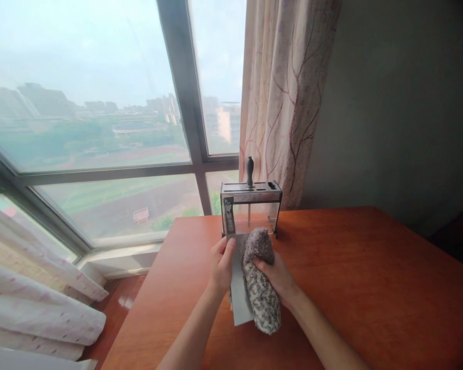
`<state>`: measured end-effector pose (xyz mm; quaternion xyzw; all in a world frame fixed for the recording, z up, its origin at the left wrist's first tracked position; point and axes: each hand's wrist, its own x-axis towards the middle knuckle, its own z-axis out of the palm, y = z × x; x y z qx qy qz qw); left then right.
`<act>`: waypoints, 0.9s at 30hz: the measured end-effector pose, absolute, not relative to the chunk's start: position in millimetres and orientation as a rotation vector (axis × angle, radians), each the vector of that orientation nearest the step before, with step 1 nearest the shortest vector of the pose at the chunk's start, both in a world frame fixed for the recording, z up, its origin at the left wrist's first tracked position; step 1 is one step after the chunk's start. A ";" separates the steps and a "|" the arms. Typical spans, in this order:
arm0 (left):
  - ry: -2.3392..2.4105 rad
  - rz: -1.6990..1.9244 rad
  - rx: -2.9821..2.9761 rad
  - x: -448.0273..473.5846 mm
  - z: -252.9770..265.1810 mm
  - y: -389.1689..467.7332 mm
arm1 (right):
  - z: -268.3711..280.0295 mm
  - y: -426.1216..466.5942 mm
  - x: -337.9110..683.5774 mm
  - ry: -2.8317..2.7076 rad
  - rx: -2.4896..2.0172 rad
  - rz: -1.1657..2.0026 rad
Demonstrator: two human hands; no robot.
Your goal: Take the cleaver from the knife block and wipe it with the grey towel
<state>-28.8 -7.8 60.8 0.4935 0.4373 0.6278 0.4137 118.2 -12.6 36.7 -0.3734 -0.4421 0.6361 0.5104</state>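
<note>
My left hand (221, 262) is closed on a cleaver (239, 303), gripping it where handle and blade meet. The dark handle points up and the broad grey blade hangs down. My right hand (275, 275) is wrapped round a fuzzy, mottled grey-and-white cloth (262, 303), its thumb across the front. The cloth lies against the right side of the blade and covers part of it. Just behind both hands stands a knife block (250, 194) with a slotted metal top and clear sides. A dark handle (250, 172) sticks up from it.
Everything stands over a reddish-brown wooden table (351, 288). Beyond its far edge hangs a patterned curtain (285, 92), beside a large framed window (100, 123). Another curtain (31, 303) hangs at the lower left, and a grey wall (389, 113) is at the right.
</note>
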 end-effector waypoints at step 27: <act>1.080 1.463 1.217 -35.3 67.0 -0.8 | 44.3 -13.4 130.7 -1.175 -0.835 1.722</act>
